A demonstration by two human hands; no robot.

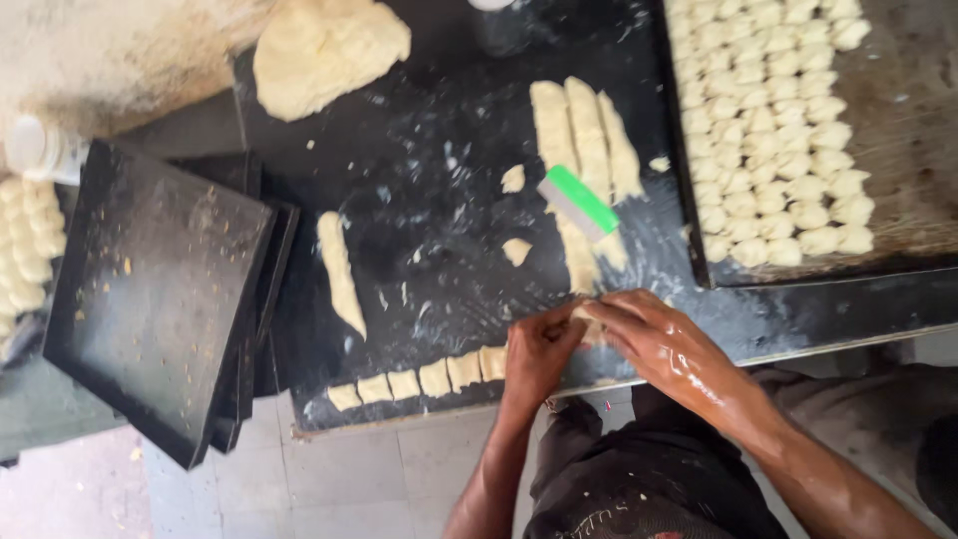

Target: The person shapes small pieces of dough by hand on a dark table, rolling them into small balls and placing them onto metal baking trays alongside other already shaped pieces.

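Two hands on one piece of dough at the counter's edge

Both hands meet at the near edge of the black counter [439,130]. The left hand [539,349] and right hand [659,344] pinch a small dough piece [582,316] between closed fingers. Left of the hands along that edge lies a row of cut dough squares [419,379]. Beyond the hands rests a green-handled scraper [579,203] on dough strips [584,140]. Right of the scraper sits a tray of shaped pieces [778,130]; stacked black trays [160,289] lie far left.
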